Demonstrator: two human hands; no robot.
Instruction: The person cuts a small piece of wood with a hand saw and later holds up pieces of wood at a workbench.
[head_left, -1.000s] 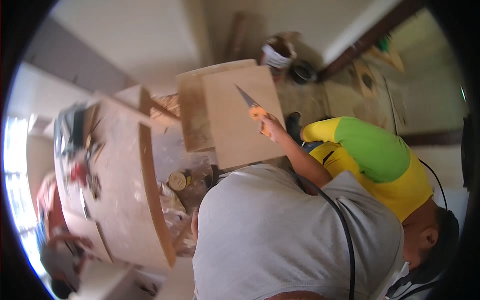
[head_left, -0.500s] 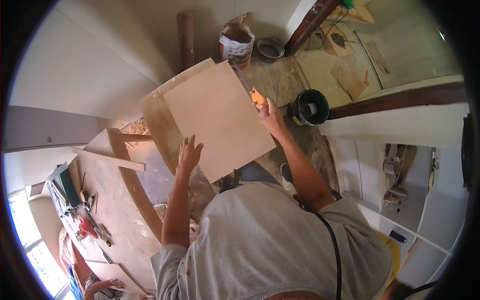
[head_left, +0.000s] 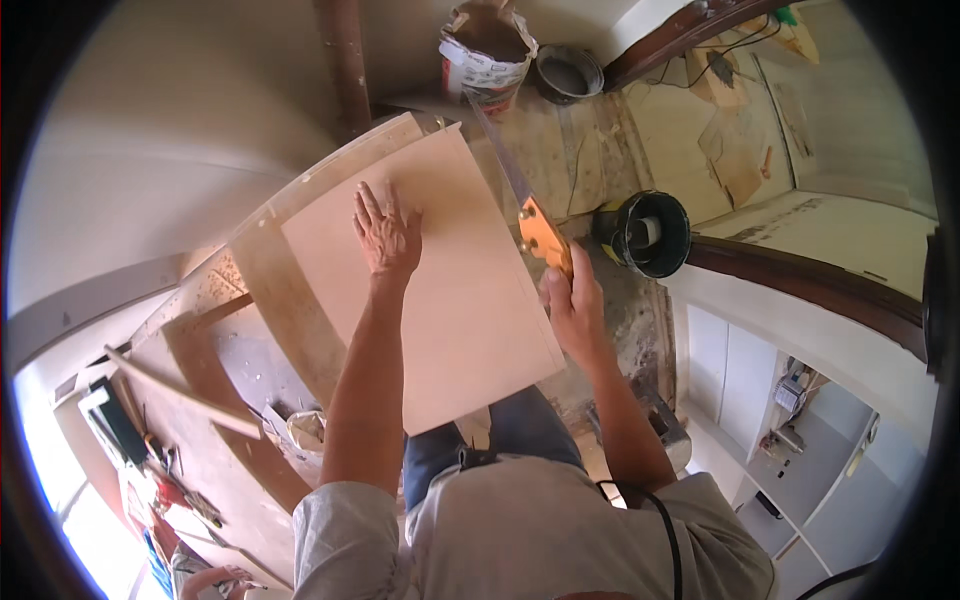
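A rectangular light-brown wooden board [head_left: 465, 310] lies in front of me, its near edge over my thighs. My left hand [head_left: 390, 238] rests on its upper left part with the fingers stretched out. In my right hand [head_left: 577, 310], beside the board's right edge, is a handsaw [head_left: 543, 238] with an orange handle. Its narrow blade points away from me, alongside that edge toward the far corner. Whether its teeth touch the wood, I cannot tell. Under the board's left side shows a wider wooden bench top [head_left: 285, 290].
Beyond the board stand a white bag-like bucket [head_left: 485, 70] and a dark basin [head_left: 568, 75]. A black bucket [head_left: 645, 235] is right of the saw. Tools and a loose wood strip [head_left: 185, 390] lie on a worktop at left. Another person's hand [head_left: 232, 578] shows at lower left.
My left hand has moved from the board's near left edge to farther up its surface. The saw is nearer to me, with more blade showing. The view has shifted.
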